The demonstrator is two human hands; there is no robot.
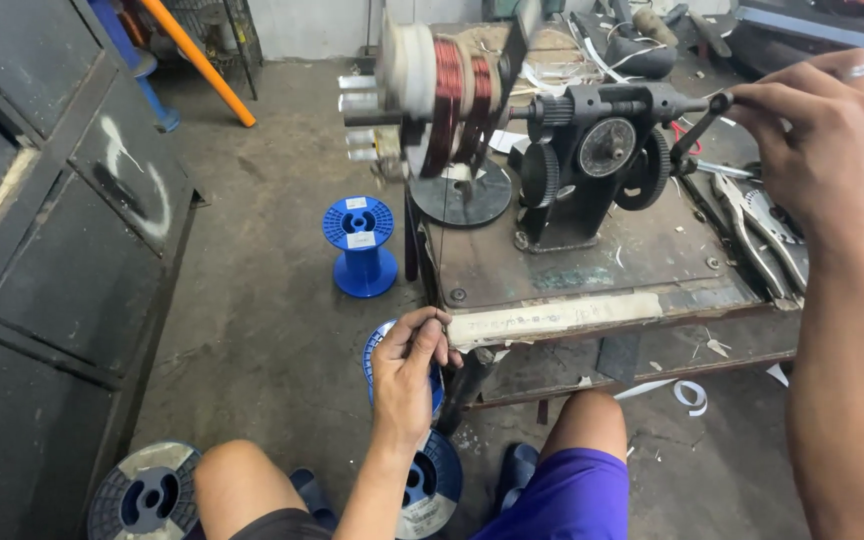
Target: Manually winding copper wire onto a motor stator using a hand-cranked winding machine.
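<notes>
The crank handle (pixel 714 103) of the black coil winder (pixel 592 160) on the tabletop (pixel 592 262) was gripped by the right hand (pixel 820 140), while the copper wire (pixel 443 262), best kept taut for even winding, was pinched in the left hand (pixel 410 362).

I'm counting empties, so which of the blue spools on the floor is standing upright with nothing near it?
The bright blue spool standing alone left of the bench, bare of wire. The others lie low by the left hand and knees.
</notes>
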